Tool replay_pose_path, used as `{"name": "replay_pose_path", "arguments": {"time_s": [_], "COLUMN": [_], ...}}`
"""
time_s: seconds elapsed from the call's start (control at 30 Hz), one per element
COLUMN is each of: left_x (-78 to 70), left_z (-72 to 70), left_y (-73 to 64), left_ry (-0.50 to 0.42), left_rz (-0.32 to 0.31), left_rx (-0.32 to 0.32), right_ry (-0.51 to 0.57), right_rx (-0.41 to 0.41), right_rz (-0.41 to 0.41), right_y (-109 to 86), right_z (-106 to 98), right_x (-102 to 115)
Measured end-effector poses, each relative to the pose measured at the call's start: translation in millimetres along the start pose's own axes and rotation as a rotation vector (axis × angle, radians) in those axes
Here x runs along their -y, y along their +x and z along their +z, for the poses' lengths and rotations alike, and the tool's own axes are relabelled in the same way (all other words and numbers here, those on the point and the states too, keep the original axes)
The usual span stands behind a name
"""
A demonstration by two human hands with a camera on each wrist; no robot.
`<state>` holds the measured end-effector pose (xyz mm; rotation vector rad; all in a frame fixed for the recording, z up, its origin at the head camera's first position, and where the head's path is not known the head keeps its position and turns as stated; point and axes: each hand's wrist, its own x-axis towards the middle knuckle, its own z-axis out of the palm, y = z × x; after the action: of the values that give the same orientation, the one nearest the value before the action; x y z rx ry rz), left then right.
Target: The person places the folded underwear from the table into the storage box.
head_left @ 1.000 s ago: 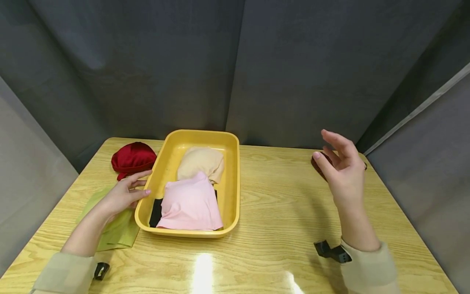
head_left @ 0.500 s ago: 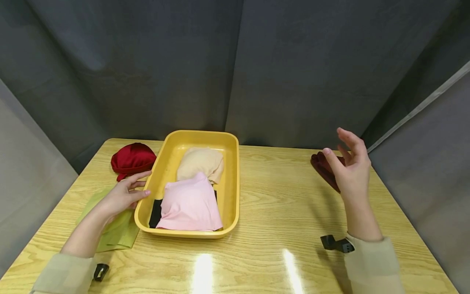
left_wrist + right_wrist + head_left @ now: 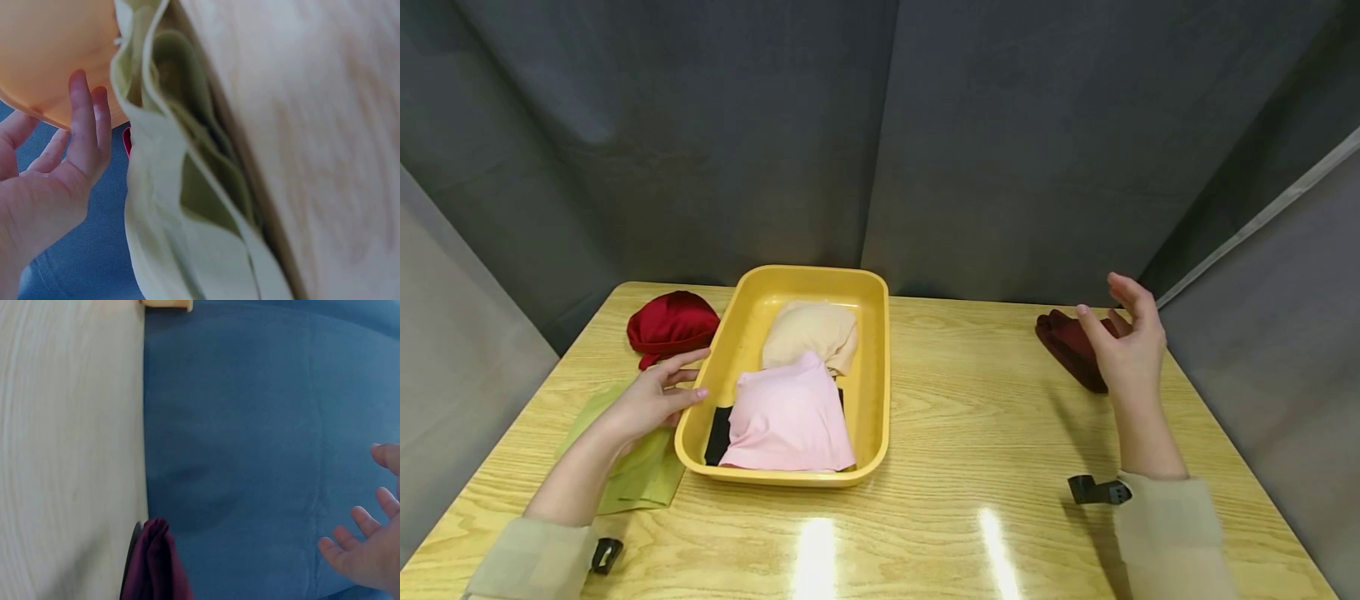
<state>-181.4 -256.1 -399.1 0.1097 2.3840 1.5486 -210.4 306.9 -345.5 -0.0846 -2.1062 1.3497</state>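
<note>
Green cloth [image 3: 643, 479] on the left, partly blocked by the left hand [image 3: 651, 398], fingers loose against the yellow tray [image 3: 782, 477]. Red cap [image 3: 673, 323] sits beyond. Tray's got pink cloth [image 3: 790, 421] near, beige [image 3: 808, 333] far. Far right, a maroon bundle [image 3: 1071, 342], half-hidden by the right hand [image 3: 1131, 350], spread and holding nothing.

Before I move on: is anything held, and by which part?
Nothing appears held: the left hand only touches the yellow tray at its rim; the right hand is empty.
</note>
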Motion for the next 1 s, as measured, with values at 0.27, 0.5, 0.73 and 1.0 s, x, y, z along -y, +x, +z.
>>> {"name": "replay_pose_path", "arguments": {"time_s": [0.27,0.5,0.73,1.0], "left_x": [0.2,0.5,1.1,2.4], "left_z": [0.2,0.3,0.2,0.0], "left_y": [0.4,0.1,0.4,0.8], "left_ry": [-0.009,-0.014,-0.018,-0.018], "left_rz": [0.003,0.005,0.006,0.010], "left_rx": [0.006,0.001,-0.002,0.000], "right_ry": [-0.098,-0.155,-0.249,-0.335], "right_rx": [-0.022,-0.019,0.007,0.069], "right_rz": [0.042,0.081,0.097,0.093], "right_y": [11.5,19.6,26.5,31.9], "right_z": [-7.2,-16.1,-26.2,-36.2], "right_x": [-28.7,-49.1,-73.0,-91.8]}}
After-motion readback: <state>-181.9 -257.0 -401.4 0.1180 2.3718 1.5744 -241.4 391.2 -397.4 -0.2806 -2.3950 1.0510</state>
